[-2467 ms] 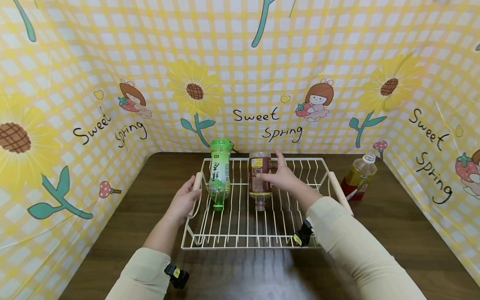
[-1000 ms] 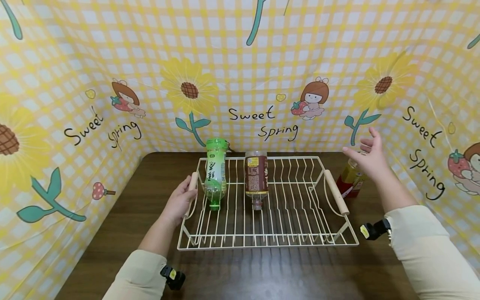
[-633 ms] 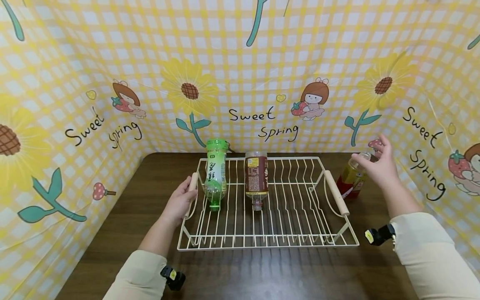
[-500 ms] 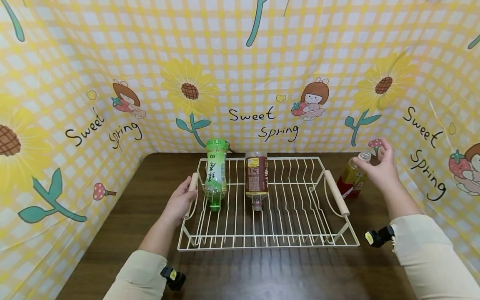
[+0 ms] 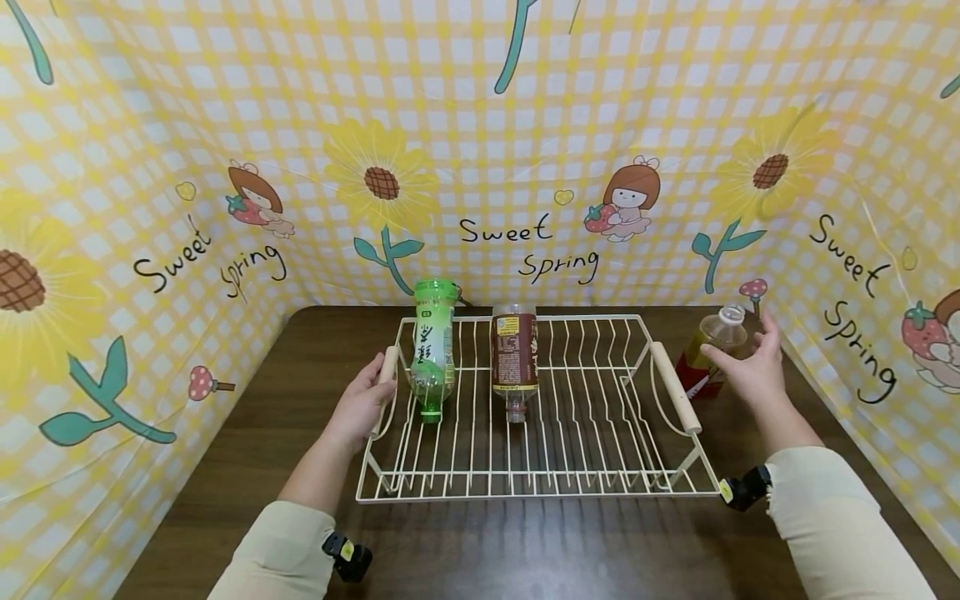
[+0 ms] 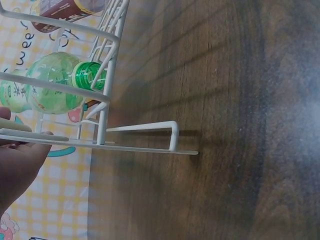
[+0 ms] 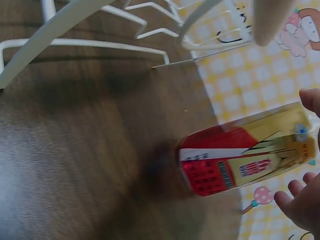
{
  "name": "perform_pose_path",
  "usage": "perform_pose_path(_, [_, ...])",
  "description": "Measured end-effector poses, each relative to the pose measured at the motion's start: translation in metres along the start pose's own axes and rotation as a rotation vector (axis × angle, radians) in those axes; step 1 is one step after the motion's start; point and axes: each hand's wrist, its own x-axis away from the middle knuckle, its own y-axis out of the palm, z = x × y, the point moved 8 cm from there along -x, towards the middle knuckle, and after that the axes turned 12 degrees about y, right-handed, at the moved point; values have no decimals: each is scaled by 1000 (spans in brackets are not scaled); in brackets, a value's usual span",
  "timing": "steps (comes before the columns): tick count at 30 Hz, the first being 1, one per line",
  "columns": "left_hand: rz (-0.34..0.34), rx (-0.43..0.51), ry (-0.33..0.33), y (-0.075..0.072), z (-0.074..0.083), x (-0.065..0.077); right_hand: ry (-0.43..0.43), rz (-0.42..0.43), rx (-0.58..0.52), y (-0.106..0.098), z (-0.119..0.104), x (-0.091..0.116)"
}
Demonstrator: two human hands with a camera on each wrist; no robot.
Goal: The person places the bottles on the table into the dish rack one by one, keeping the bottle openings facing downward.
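At the left end of the white wire dish rack (image 5: pixel 480 497), my left hand (image 5: pixel 363 403) grips the wooden handle (image 5: pixel 387 367). Further right, my right hand (image 5: pixel 753 367) is spread around a red and yellow plastic bottle (image 7: pixel 245 155), thumb on one side and fingers on the other. A gap shows between those fingers and the bottle in the right wrist view. This bottle stands upright on the table beside the rack. Two more bottles stand neck down in the rack: a green one (image 5: pixel 433 342) near the left handle and a brown-labelled one (image 5: pixel 515 354) in the middle.
The rack's right wooden handle (image 5: pixel 677 387) lies between the rack wires and the red and yellow bottle. A yellow checked cloth (image 5: pixel 495 150) walls the dark wooden table (image 5: pixel 525 550) at the back and both sides.
My right hand has left the brown-labelled bottle, moved right and come down around the red and yellow bottle. My left hand has kept its grip on the handle.
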Motion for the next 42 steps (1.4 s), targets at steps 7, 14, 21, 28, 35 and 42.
perform_pose_path(7, [-3,2,0,0,1,0,64,11,0,10,16,-5])
perform_pose_path(14, [-4,-6,-4,1,0,-1,94,35,-79,14,20,-9])
perform_pose_path(21, [1,-2,-10,2,0,-1,160,77,-134,14,25,-9])
perform_pose_path(28, [0,-10,-12,2,2,0,152,88,-119,16,27,-12])
perform_pose_path(35, [-1,-24,-15,1,0,1,145,107,-126,17,29,-13])
perform_pose_path(42, [1,-3,-15,0,-1,0,129,119,-121,17,27,-10])
